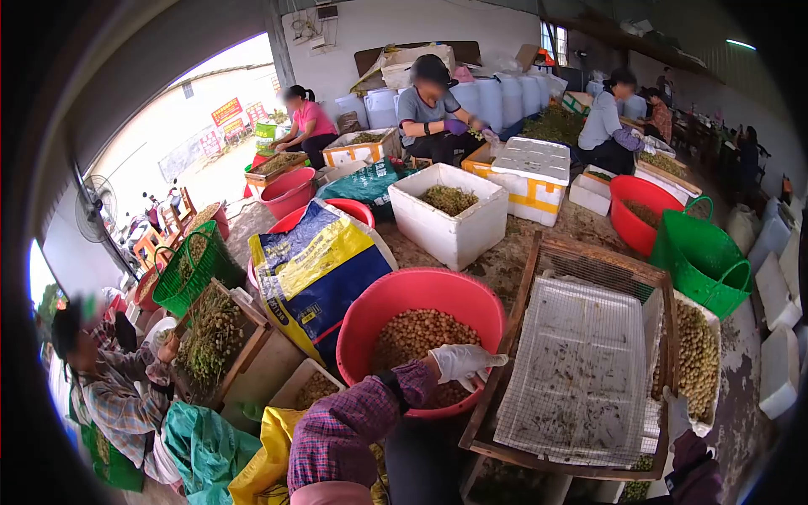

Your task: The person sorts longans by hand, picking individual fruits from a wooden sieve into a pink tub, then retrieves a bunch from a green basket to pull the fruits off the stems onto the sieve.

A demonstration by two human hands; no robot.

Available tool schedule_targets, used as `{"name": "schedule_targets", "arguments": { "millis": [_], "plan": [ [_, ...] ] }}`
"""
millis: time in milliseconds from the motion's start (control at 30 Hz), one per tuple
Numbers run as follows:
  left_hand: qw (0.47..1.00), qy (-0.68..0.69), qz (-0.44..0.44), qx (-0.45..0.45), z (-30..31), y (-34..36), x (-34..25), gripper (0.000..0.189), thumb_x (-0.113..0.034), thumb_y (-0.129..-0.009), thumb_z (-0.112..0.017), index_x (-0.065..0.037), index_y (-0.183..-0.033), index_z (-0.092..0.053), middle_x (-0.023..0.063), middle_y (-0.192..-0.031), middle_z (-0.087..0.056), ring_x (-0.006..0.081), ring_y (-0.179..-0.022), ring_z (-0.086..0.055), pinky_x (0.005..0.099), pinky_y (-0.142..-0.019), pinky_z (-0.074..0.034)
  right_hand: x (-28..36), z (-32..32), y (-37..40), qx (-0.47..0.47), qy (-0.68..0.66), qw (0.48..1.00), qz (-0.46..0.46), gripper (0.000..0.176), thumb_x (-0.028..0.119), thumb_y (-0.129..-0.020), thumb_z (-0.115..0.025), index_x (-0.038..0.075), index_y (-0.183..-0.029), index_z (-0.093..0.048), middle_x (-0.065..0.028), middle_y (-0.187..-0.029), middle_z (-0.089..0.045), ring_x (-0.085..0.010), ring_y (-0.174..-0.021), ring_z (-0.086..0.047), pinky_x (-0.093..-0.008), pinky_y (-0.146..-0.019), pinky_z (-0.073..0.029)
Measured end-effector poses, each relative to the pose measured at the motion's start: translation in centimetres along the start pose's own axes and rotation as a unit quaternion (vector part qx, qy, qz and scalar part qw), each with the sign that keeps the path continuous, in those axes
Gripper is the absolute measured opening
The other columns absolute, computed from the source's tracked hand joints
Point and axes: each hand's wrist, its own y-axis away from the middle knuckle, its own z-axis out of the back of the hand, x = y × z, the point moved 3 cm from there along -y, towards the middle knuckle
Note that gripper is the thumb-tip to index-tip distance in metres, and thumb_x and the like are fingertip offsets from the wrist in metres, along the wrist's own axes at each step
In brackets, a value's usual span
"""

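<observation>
My left hand (463, 364), in a white glove, is over a red basin (488, 320) of round brown fruits like longans (425, 332). Its fingers stretch toward the left side of a wooden-framed mesh sieve (572, 370), and nothing shows in them. The sieve lies tilted before me, with dark bits scattered across it and a white foam box lid or tray beneath the mesh. At the frame's right side, my gloved right hand (676, 414) grips the edge; part of that hand is hidden.
A foam box of fruits (697, 362) stands right of the sieve, below a green basket (699, 261). A blue-yellow sack (316, 269) leans left of the basin. Beyond is a white foam box (446, 231) of stems. Co-workers sit around, one (126, 387) close at left.
</observation>
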Motion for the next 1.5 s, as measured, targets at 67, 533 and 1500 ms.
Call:
{"name": "schedule_targets", "arguments": {
  "millis": [67, 533, 1500],
  "plan": [
    [0.997, -0.057, -0.007, -0.049, 4.6, 0.4, -0.2, 0.066, -0.054, -0.092, -0.050, -0.002, -0.133, -0.046, 0.0209, -0.117, -0.059, 0.0267, -0.102, -0.061, 0.0402, -0.082, -0.054, -1.9, -1.1, 0.0, 0.030, 0.005, 0.999, -0.037, 0.043, 0.046, -0.084, -0.068, 0.009, -0.096, -0.050, 0.0000, -0.074, -0.050, -0.0123, -0.062, -0.049, -0.0292, -0.055, -0.040],
    [0.829, -0.338, 0.054, -0.442, 24.1, -16.4, 23.0, 0.027, -0.013, -0.081, -0.058, -0.016, -0.106, -0.069, 0.0161, -0.107, -0.065, 0.0332, -0.103, -0.061, 0.0418, -0.090, -0.049, -8.8, 7.0, -5.0, -0.064, 0.223, 0.961, 0.154, 0.031, 0.033, -0.095, -0.056, 0.010, -0.114, -0.046, 0.0004, -0.088, -0.044, -0.0121, -0.077, -0.042, -0.0254, -0.068, -0.040],
    [0.903, 0.031, -0.151, -0.400, 22.9, -4.7, 13.7, 0.009, -0.010, -0.085, -0.063, -0.005, -0.091, -0.067, 0.0008, -0.079, -0.065, 0.0104, -0.072, -0.061, 0.0261, -0.066, -0.050, -1.5, 3.4, 6.1, -0.114, 0.278, 0.947, 0.115, 0.061, 0.006, -0.089, -0.060, 0.012, -0.143, -0.032, -0.0170, -0.120, -0.052, -0.0242, -0.101, -0.052, -0.0362, -0.085, -0.045]
  ]
}}
